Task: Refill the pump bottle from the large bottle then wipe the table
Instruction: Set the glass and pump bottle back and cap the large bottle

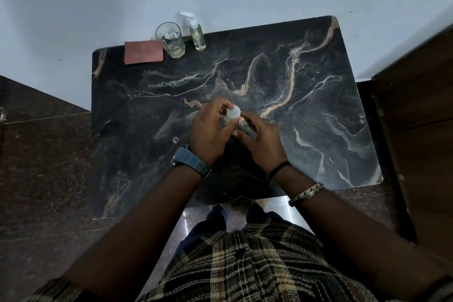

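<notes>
Two hands — left hand [208,130], right hand [259,140] — grip one large bottle [234,115].

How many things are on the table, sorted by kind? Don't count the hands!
Bottles: 2, the pump bottle and a bottle held in both hands
Glasses: 1, the glass
Cloths: 1, the red cloth
Total: 4

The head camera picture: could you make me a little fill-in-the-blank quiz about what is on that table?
1. The pump bottle stands right beside a drinking ____.
2. The folded cloth at the table's far edge is ____ in colour.
3. Both hands hold a small bottle with a ____ cap.

Missing words: glass; red; white
</notes>
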